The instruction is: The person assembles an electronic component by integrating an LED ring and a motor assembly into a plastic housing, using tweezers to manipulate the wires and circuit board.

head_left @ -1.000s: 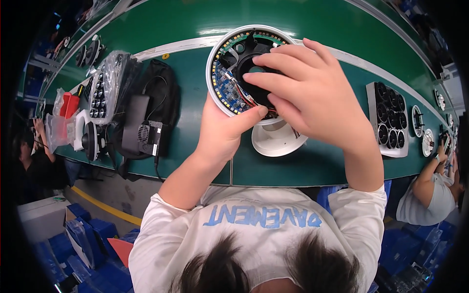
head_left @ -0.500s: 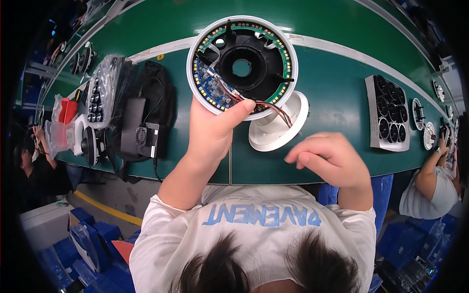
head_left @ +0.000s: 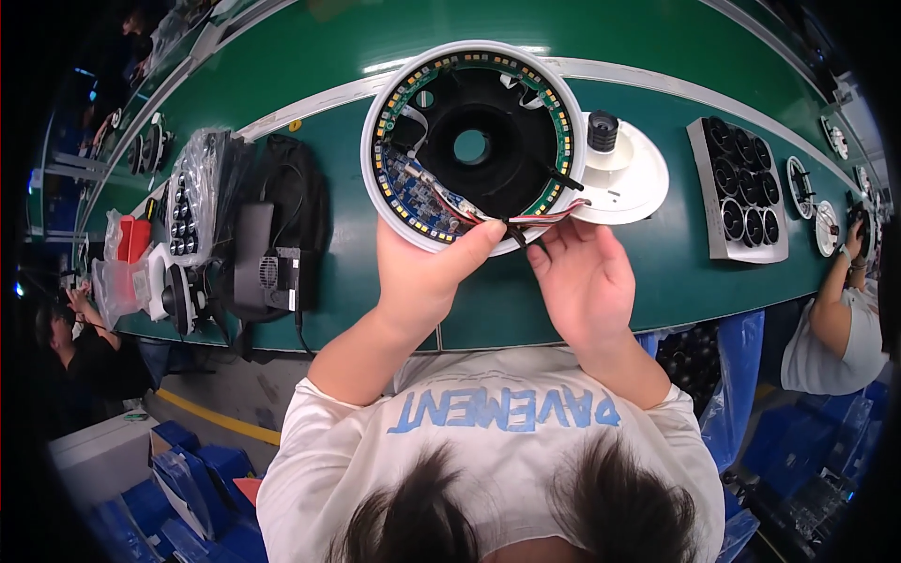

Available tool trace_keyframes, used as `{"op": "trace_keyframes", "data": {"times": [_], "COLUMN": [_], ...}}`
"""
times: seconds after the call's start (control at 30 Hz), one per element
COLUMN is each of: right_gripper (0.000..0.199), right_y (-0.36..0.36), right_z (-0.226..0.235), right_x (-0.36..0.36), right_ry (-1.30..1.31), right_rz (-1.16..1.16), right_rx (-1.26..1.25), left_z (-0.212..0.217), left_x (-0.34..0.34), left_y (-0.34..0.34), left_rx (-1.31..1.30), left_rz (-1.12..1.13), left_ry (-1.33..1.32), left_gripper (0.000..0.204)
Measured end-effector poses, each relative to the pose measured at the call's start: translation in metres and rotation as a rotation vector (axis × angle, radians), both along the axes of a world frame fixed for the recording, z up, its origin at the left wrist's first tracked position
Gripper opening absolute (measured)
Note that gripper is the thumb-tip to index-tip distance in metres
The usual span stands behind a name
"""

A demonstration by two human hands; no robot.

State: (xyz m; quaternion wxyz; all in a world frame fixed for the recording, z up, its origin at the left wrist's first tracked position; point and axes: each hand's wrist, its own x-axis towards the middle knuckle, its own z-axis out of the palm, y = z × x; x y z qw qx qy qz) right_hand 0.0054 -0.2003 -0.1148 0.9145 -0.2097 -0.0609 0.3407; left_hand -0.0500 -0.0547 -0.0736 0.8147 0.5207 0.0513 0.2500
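My left hand (head_left: 427,272) grips a round white housing (head_left: 373,174) at its lower edge, thumb over the rim. Inside the housing are a ring of small LEDs, a blue circuit board (head_left: 413,192) and a black funnel with a hole in its centre. Red, black and white wires (head_left: 554,218) run from it toward a white disc-shaped base (head_left: 643,192) at the right, which carries a black ribbed cylinder (head_left: 603,131). My right hand (head_left: 591,286) is palm up with its fingers apart, fingertips close beneath the wires and the base's near edge; whether they touch is unclear.
On the left lie a black bag (head_left: 305,197) with a black power adapter (head_left: 253,253), and a plastic-wrapped tray (head_left: 192,202) of parts. A white tray (head_left: 751,246) of black rings stands at the right. Co-workers sit at both sides of the green table.
The white base has swung up and right from below the housing, now showing its black cylinder. My right hand has moved left and up, turning palm up. The housing has shifted slightly right.
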Motion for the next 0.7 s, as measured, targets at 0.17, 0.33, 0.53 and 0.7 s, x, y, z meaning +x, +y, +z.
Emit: {"op": "trace_keyframes", "data": {"times": [0.17,0.33,0.53,0.7], "right_gripper": [0.034,0.030,0.032,0.043], "right_y": [0.000,-0.004,-0.016,-0.028], "right_z": [0.014,0.010,-0.012,-0.008], "right_x": [0.003,0.012,0.009,0.021], "right_ry": [0.099,0.061,-0.498,-0.927], "right_rz": [-0.132,-0.299,-0.588,-0.646], "right_rx": [-0.008,-0.141,-0.205,-0.261], "left_z": [-0.002,-0.005,-0.009,-0.010], "left_x": [-0.001,-0.001,0.004,0.002], "left_y": [-0.007,-0.009,-0.007,-0.018], "left_rx": [-0.013,-0.035,-0.093,-0.104], "left_rz": [-0.057,-0.134,-0.146,-0.181], "left_ry": [0.024,0.122,0.128,0.156], "left_gripper": [0.055,0.059,0.064,0.063]}}
